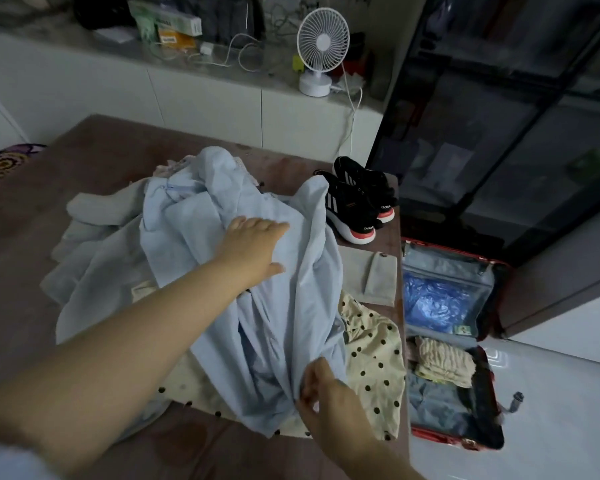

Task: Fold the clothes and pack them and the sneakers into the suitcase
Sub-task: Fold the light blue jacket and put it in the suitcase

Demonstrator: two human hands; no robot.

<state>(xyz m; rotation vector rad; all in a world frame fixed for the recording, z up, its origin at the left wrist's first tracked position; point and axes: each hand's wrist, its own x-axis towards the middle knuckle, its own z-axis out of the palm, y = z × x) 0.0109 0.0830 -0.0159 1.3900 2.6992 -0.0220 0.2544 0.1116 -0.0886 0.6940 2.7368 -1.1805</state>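
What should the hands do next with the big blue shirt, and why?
Probably spread it flat. The light blue shirt is bunched on the bed; the left hand lies open on it, the right hand pinches its hem. Flat cloth folds neatly.

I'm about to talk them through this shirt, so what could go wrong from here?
The light blue shirt is bunched over the polka-dot garment, so lifting may drag both. The right hand pinches only its edge; the left hand lies flat. The sneakers sit near the bed edge.
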